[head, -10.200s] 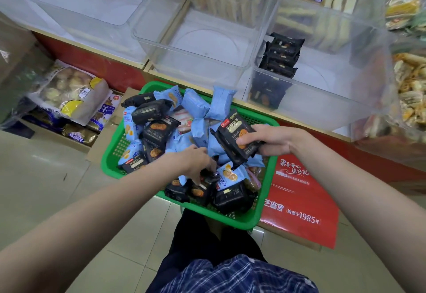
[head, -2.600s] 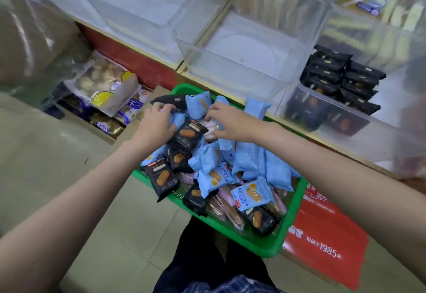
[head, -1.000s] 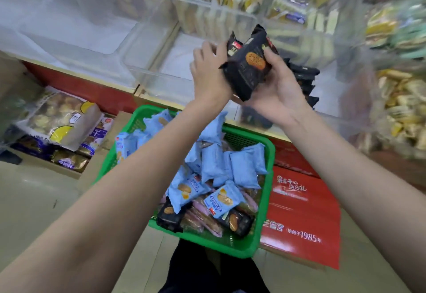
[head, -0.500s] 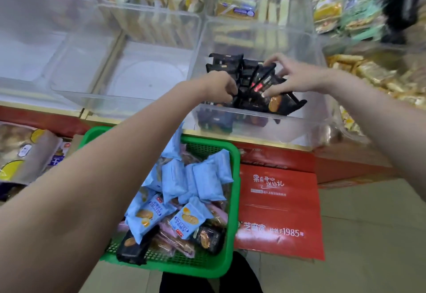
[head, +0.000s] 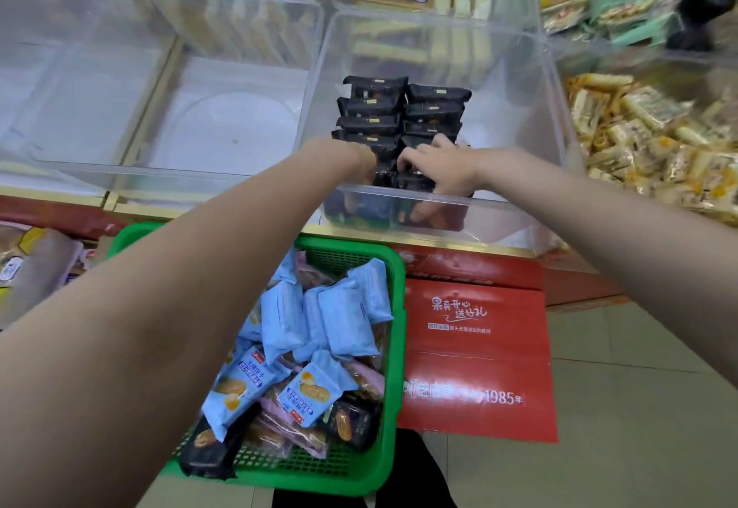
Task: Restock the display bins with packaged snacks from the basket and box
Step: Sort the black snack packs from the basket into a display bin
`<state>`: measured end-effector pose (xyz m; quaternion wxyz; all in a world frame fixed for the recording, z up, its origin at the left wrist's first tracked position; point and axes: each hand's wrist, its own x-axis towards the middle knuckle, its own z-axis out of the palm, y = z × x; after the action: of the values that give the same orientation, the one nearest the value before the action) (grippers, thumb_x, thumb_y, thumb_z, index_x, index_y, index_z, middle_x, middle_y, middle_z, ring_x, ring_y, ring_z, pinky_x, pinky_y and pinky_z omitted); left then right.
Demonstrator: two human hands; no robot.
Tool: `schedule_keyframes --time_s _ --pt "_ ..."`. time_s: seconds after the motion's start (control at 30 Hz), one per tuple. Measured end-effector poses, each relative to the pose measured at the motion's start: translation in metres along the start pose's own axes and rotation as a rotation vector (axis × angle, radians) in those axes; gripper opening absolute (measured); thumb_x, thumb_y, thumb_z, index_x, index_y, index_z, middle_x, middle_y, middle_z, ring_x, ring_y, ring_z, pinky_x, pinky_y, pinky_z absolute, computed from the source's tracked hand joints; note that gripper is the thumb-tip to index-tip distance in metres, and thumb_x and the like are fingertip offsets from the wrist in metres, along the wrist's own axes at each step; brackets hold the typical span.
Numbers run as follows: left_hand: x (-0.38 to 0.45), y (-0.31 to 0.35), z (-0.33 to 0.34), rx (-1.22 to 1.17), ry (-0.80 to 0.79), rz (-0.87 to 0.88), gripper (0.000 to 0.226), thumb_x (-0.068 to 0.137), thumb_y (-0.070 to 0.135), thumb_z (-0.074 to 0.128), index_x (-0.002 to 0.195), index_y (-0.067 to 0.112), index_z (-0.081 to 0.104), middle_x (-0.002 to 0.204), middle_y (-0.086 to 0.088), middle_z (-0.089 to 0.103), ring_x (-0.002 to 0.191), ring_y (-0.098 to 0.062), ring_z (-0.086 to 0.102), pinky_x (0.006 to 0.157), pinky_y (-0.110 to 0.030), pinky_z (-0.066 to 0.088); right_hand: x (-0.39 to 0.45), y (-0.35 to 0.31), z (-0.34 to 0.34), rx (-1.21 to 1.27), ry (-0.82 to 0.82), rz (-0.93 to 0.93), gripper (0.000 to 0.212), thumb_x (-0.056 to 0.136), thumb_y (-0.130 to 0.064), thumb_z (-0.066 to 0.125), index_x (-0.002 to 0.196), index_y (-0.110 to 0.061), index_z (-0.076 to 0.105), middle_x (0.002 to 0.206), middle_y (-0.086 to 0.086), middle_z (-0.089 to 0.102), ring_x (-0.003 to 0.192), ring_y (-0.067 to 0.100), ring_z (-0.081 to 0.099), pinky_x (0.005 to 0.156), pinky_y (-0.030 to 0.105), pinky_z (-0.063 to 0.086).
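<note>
A clear display bin (head: 515, 116) on the shelf holds two rows of black snack packets (head: 375, 108). Both my hands are inside it at the front. My left hand (head: 361, 160) and my right hand (head: 443, 172) grip black packets and press them down behind the bin's front wall, which partly hides the fingers. Below the shelf stands a green basket (head: 399, 307) with several light blue packets (head: 343, 319), some pink ones and a few black packets (head: 351, 423).
A red cardboard box (head: 475, 347) lies flat on the floor right of the basket. An empty clear bin (head: 223, 120) is left of the one I work in. A bin of yellow snacks (head: 647, 140) is to the right. Filled bins line the back row.
Both hands have lowered the black packets from above the stack down to the front of the bin. The view has shifted slightly closer to the shelf.
</note>
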<state>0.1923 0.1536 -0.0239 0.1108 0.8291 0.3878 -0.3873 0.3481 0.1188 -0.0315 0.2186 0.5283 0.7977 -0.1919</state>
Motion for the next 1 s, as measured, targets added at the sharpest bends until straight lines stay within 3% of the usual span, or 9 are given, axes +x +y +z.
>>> schedule_keyframes --time_s 0.17,0.33,0.43,0.5,0.6,0.67,0.77,0.87,1.0 --pt "0.002 -0.002 0.001 -0.012 0.026 0.027 0.056 0.069 0.031 0.080 0.120 0.018 0.061 0.131 -0.007 0.042 0.115 -0.029 0.049 0.100 -0.045 0.043 0.002 -0.005 0.007 -0.150 0.103 -0.015 0.101 0.064 -0.075 0.059 0.135 -0.009 0.029 0.136 0.015 0.026 0.124 0.031 0.027 0.100 0.049 0.030" --pt "0.005 -0.006 0.004 -0.092 0.050 0.045 0.046 0.078 0.026 0.072 0.122 0.016 0.060 0.135 -0.007 0.045 0.117 -0.028 0.049 0.100 -0.042 0.042 -0.009 0.014 -0.006 0.336 0.206 0.046 0.056 0.076 -0.061 0.060 0.117 -0.023 0.058 0.118 0.011 0.037 0.118 0.029 0.034 0.105 0.041 0.031" --pt "0.001 -0.005 -0.002 -0.283 0.188 0.042 0.031 0.091 0.020 0.056 0.120 0.012 0.060 0.121 -0.008 0.059 0.101 -0.026 0.056 0.090 -0.032 0.045 -0.021 0.026 -0.011 0.483 -0.002 0.094 0.048 0.080 -0.040 0.070 0.118 -0.018 0.052 0.114 0.012 0.044 0.092 0.023 0.053 0.083 0.036 0.051" --pt "-0.001 -0.001 -0.008 -0.410 0.354 0.060 0.035 0.089 0.028 0.060 0.120 0.013 0.059 0.118 -0.007 0.060 0.098 -0.024 0.055 0.086 -0.030 0.042 -0.023 0.024 -0.006 0.532 -0.108 0.129 0.047 0.080 -0.029 0.073 0.116 -0.016 0.046 0.117 0.015 0.048 0.084 0.030 0.058 0.075 0.040 0.056" --pt "-0.002 0.011 -0.009 -0.474 0.368 0.158 0.042 0.084 0.035 0.066 0.120 0.015 0.058 0.119 -0.005 0.058 0.109 -0.024 0.052 0.085 -0.027 0.038 -0.016 0.016 -0.004 0.342 -0.083 0.120 0.055 0.070 -0.036 0.080 0.103 -0.018 0.040 0.102 0.010 0.051 0.084 0.030 0.054 0.068 0.036 0.049" --pt "0.000 0.020 -0.008 -0.439 0.340 0.187 0.039 0.083 0.029 0.067 0.118 0.013 0.058 0.120 -0.008 0.057 0.109 -0.025 0.052 0.085 -0.027 0.038 -0.014 0.012 -0.003 0.195 -0.080 0.119 0.064 0.066 -0.044 0.081 0.107 -0.018 0.040 0.098 0.006 0.048 0.089 0.026 0.048 0.073 0.033 0.043" --pt "0.005 0.027 -0.009 -0.324 0.336 0.189 0.031 0.087 0.019 0.060 0.117 0.010 0.058 0.124 -0.012 0.053 0.111 -0.029 0.051 0.091 -0.031 0.037 -0.011 0.008 0.005 0.130 -0.081 0.123 0.087 0.059 -0.049 0.083 0.127 -0.018 0.038 0.114 0.013 0.042 0.103 0.032 0.049 0.087 0.040 0.048" --pt "0.010 0.033 -0.013 -0.180 0.288 0.150 0.029 0.093 0.016 0.050 0.121 0.011 0.052 0.131 -0.013 0.044 0.117 -0.031 0.045 0.099 -0.033 0.030 -0.009 0.005 0.001 0.070 -0.107 0.176 0.099 0.059 -0.053 0.082 0.137 -0.019 0.031 0.131 0.016 0.032 0.100 0.035 0.053 0.086 0.042 0.050" --pt "0.018 0.038 -0.016 -0.061 0.245 0.110 0.032 0.095 0.023 0.049 0.126 0.015 0.045 0.133 -0.013 0.039 0.121 -0.031 0.035 0.099 -0.038 0.031 -0.006 0.004 -0.004 -0.061 -0.175 0.242 0.105 0.061 -0.065 0.073 0.139 -0.013 0.028 0.136 0.014 0.032 0.099 0.030 0.050 0.087 0.039 0.048"
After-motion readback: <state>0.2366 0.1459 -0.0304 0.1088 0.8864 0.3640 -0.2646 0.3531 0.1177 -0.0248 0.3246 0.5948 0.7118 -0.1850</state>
